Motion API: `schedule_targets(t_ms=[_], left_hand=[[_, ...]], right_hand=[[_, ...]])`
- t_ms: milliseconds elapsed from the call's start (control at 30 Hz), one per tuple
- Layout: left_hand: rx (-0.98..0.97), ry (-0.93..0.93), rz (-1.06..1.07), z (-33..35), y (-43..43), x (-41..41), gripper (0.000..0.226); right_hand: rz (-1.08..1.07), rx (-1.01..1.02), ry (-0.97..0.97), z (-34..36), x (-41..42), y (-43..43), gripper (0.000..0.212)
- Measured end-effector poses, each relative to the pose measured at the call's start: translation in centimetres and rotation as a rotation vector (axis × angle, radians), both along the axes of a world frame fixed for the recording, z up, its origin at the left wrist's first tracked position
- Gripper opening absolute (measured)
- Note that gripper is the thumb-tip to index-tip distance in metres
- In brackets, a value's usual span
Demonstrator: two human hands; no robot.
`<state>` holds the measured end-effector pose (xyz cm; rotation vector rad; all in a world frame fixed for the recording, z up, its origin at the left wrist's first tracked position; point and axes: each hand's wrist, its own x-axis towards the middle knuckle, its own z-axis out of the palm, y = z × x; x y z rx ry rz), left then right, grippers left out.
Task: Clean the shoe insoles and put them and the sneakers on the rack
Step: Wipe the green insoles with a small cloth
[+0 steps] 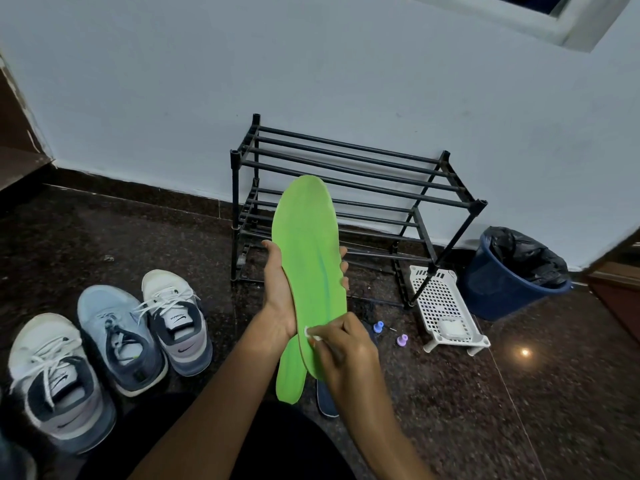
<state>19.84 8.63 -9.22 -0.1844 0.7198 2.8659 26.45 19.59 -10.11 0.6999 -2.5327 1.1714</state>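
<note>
My left hand [277, 282] grips a bright green insole [308, 247] from behind, holding it upright in front of the black shoe rack [349, 168]. My right hand [343, 348] pinches a small white wipe [310, 334] against the insole's lower part. A second green insole [290, 379] lies below it on the floor, partly hidden, and a dark blue insole [327, 400] shows under my right wrist. Three sneakers stand on the floor at left: a white and grey one [55, 382], a light blue one [117, 337] and another white and grey one [176, 320].
A white perforated basket [446, 306] with a small white case stands right of the rack. Beside it is a blue bin [512, 275] lined with a black bag. Two small bottles, blue [378, 326] and purple [402, 339], lie on the dark stone floor.
</note>
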Motion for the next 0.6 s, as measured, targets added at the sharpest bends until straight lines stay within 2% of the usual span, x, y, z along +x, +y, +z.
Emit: schedule_targets(t_ms=[300,600], left_hand=[[-0.004,-0.024,0.045,-0.2,0.3,0.0,0.101],[0.027,-0.011,0.007,-0.2,-0.1,-0.1,0.108]], right_hand=[[-0.084,-0.028,-0.029,1.0,-2.5,-0.6,0.023],[0.013,-0.034,-0.014,-0.2,0.9,-0.3,0.016]])
